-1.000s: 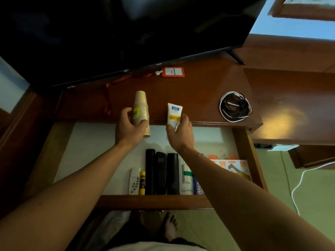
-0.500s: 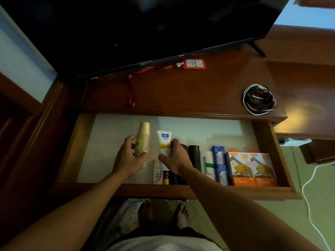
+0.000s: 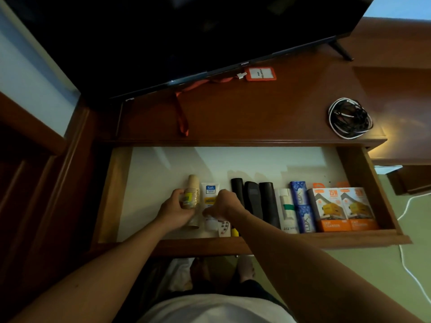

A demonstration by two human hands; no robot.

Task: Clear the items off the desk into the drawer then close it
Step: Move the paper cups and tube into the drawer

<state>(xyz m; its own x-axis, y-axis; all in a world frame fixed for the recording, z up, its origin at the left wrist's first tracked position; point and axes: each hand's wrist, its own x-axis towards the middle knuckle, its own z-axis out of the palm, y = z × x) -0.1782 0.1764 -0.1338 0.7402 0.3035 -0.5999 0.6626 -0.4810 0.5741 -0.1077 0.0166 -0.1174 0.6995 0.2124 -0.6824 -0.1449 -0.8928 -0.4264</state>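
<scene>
The wooden drawer (image 3: 373,190) stands pulled out below the desk top (image 3: 268,117). My left hand (image 3: 173,209) grips a stack of tan paper cups (image 3: 192,191) lying on the drawer's white floor at the left of the row. My right hand (image 3: 221,205) rests on a white Safi tube (image 3: 210,194) that lies beside the cups. Further right in the drawer lie black cylinders (image 3: 268,201), a white box, blue packs (image 3: 300,206) and two orange charger boxes (image 3: 342,208). A coiled black-and-white cable (image 3: 349,117) and an orange badge on a lanyard (image 3: 260,73) lie on the desk.
A large dark TV (image 3: 186,38) stands at the back of the desk, its foot (image 3: 341,51) at the right. A white cord (image 3: 405,259) runs over the green floor at the right. The drawer's left half shows bare white lining (image 3: 158,173).
Both hands came down from the desk edge into the drawer, carrying the cups and the tube, and laid them flat at the left of the row.
</scene>
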